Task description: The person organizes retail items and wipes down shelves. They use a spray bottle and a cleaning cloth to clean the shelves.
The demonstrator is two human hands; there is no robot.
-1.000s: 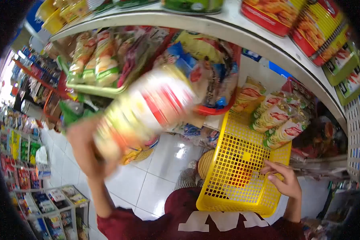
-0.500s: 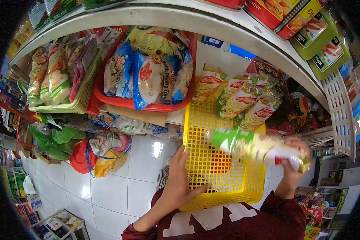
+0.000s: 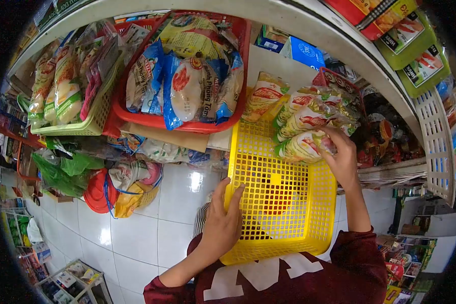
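Observation:
A yellow plastic basket (image 3: 319,223) with a lattice of holes tilts before me, its near end against my maroon top. My left hand (image 3: 222,223) pinches its left rim, with a finger and the thumb on either side of the edge. At the far end, my right hand (image 3: 339,154) has its fingertips closed on the end of a green, white and yellow snack packet (image 3: 301,148), which lies on its side. Behind it are several similar packets (image 3: 309,117), and another packet (image 3: 265,96) leans in the far left corner. The near part of the basket shows bare lattice.
Left of the basket, a red basket (image 3: 120,114) holds blue-and-clear cracker bags (image 3: 190,91). A pale green basket (image 3: 71,129) of packets stands farther left. A white shelf edge (image 3: 283,15) curves overhead. Below are bags (image 3: 137,177) and white floor tiles (image 3: 131,238).
My right hand has carried the packet from above the basket's near right side to the group at the far end, where it now lies. My left hand stays at the left rim.

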